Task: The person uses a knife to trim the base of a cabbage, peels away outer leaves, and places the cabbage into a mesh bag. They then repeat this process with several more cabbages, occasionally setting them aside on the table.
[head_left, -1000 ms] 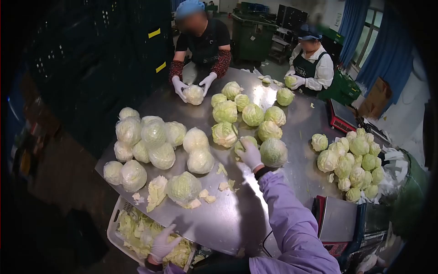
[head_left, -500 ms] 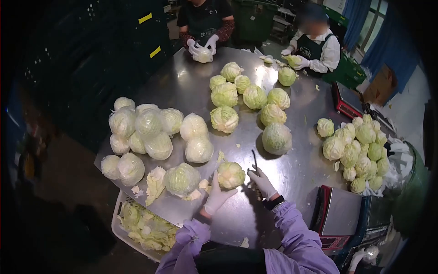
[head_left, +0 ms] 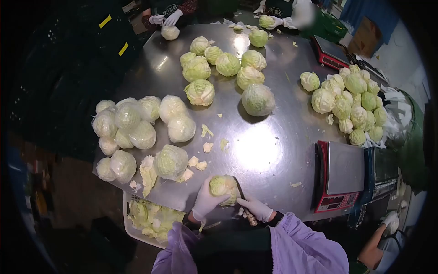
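— While the left grip [head_left: 206, 201] curls over the pale green round cabbage head [head_left: 223, 185], where exactly does that head sit?

— At the near rim of the shiny steel desk [head_left: 264, 146], between the two grips and against the left palm. The white-gloved left grip is closed round the head's left side and top, not spread.

— And the right grip [head_left: 256, 209]?

— Clenched round the dark-handled kitchen knife [head_left: 240, 192]. The blade runs forward from the fist along the head's right flank. I cannot tell whether it bites in or only lies against it.

— How would you expect the head to handle?

— Dense and fairly heavy, I judge, and firm at the core. The outer leaves look crisp and loose, so they may tear or slide off under a pinch. It is round, so it may roll on smooth steel, and damp leaf against a glove could slip. A broad palm over the crown seems safest, with the fingers on the side away from the blade.

— What lies about the grips?

— Torn cabbage leaf scraps [head_left: 196, 163] lie just beyond the left grip, with a film-wrapped round cabbage [head_left: 171, 160] beside them. A white plastic crate [head_left: 128, 214] of trimmed leaves sits below, to the left grip's outer side. The red-framed weighing scale [head_left: 344, 169] stands well apart, out past the right grip.
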Demonstrator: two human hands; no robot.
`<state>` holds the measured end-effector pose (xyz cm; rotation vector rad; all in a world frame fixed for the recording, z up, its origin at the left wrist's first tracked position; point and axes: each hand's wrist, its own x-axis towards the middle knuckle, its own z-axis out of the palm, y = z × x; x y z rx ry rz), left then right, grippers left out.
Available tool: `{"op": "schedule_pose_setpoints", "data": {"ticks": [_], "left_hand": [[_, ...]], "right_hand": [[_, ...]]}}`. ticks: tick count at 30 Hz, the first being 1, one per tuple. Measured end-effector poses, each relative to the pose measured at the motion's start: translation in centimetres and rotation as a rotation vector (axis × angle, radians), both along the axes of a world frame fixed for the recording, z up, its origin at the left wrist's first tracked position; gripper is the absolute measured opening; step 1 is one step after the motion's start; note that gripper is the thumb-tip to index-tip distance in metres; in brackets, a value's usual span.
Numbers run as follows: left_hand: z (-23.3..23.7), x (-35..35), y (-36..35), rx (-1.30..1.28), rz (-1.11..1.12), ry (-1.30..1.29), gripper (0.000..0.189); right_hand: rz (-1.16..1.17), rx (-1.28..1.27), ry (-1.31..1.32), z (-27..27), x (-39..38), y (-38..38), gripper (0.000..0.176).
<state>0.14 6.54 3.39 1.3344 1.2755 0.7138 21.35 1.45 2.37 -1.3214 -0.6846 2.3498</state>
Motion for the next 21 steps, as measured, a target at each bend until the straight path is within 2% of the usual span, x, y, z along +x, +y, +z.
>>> {"op": "schedule_pose_setpoints", "data": {"ticks": [1, 2, 3, 5, 6, 7, 9, 12, 16, 19, 21], "left_hand": [[0.0, 0.2, -0.5, -0.007, -0.013, 0.003, 0.095], [0.2, 0.6, -0.8, 0.037, -0.048, 0.149, 0.093], [0.4, 1.1, -0.8, 0.088, -0.085, 0.294, 0.092], [0.5, 2.5, -0.9, 0.151, -0.064, 0.36, 0.09], [0.5, 3.1, -0.8, 0.214, -0.019, 0.426, 0.088], [0.1, 3.5, -0.7, 0.221, -0.034, 0.421, 0.088], [-0.9, 3.8, -0.5, 0.36, 0.037, 0.47, 0.078], [-0.7, 3.5, 0.0, 0.274, 0.007, 0.504, 0.072], [-0.8, 3.4, 0.7, 0.314, 0.01, 0.523, 0.065], [-0.9, 2.8, 1.8, 0.189, 0.041, 0.479, 0.061], [-1.0, 2.4, 3.0, -0.012, 0.044, 0.402, 0.059]], "right_hand": [[-0.018, 0.141, -0.106, 0.0, 0.1, -1.4, 0.04], [-0.038, 0.283, -0.214, 0.0, 0.3, -2.6, 0.038], [-0.056, 0.281, -0.215, -0.4, 0.5, -3.2, 0.038], [0.062, 1.055, -0.818, -1.1, 1.1, -4.1, 0.04], [0.13, 1.144, -1.027, 0.3, 0.9, -4.1, 0.033], [0.117, 1.138, -1.039, 0.4, 0.9, -3.8, 0.033], [0.283, 0.979, -1.069, 0.5, 1.0, -3.2, 0.023], [0.237, 1.029, -1.074, 0.1, 0.5, -3.4, 0.015], [0.273, 1.032, -1.054, -0.7, 0.4, -1.8, 0.014], [0.316, 0.991, -1.01, -1.2, -0.2, 0.6, 0.013], [0.274, 0.986, -1.03, -1.5, -0.7, 2.2, 0.013]]}}
